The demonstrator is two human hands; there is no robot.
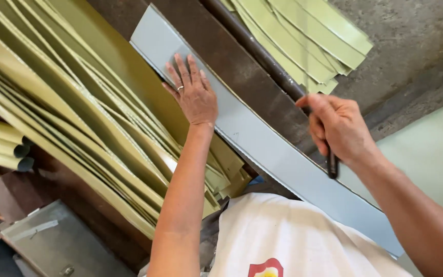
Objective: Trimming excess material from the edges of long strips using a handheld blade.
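Rough concrete floor [411, 46] is seen behind a dark steel bench [242, 66], where a long grey sheet-metal strip [278, 154] is laid slantwise. The left hand [193, 92] is pressed flat on the strip's far end, fingers spread, gripping nothing. The right hand [337, 128] is closed around a dark lever bar [262, 54], just beyond the strip's far edge. The strip is judged thin, light, springy and slippery, with sharp edges; it is best held by flat pressure on its face, away from the edges. Beside the left hand, olive-green cut strips [78, 113] are piled; more green strips [303, 36] lie beyond the bar.
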